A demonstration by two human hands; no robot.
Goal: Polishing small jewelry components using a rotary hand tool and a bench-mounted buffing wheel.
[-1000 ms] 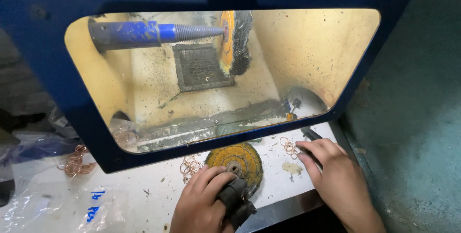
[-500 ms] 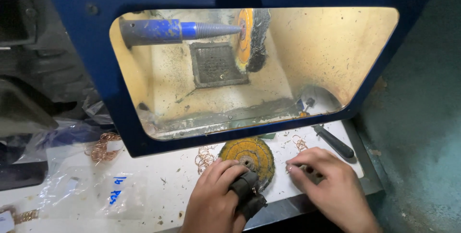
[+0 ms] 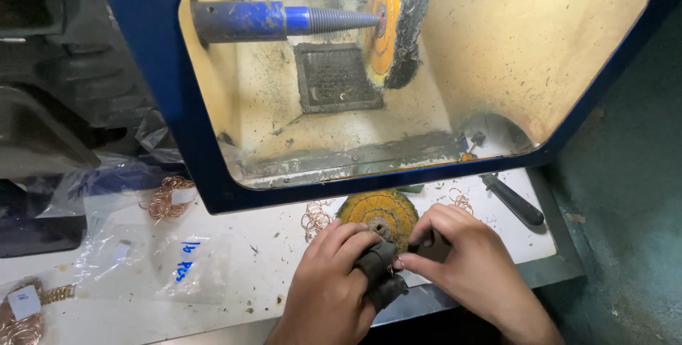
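My left hand (image 3: 332, 281) rests on the white bench front, with dark cloth guards (image 3: 380, 274) wrapped on its thumb and finger. My right hand (image 3: 462, 256) sits close beside it, fingertips pinching a small copper-coloured ring (image 3: 393, 268) against the left hand's guarded fingers. A dark pad (image 3: 432, 247) lies under the right fingers. Just behind both hands lies a loose yellow buffing wheel (image 3: 376, 211) flat on the bench.
A blue polishing hood (image 3: 163, 96) encloses a blue tapered spindle (image 3: 284, 19) carrying a yellow-and-dark buffing wheel (image 3: 398, 29). Copper rings (image 3: 314, 217) lie loose; more rings (image 3: 165, 199) and plastic bags (image 3: 135, 260) sit left. A black-handled tool (image 3: 513, 199) lies right.
My right hand has moved left from the bench's right side to meet the left hand and now pinches the ring. The camera view has shifted closer and lower.
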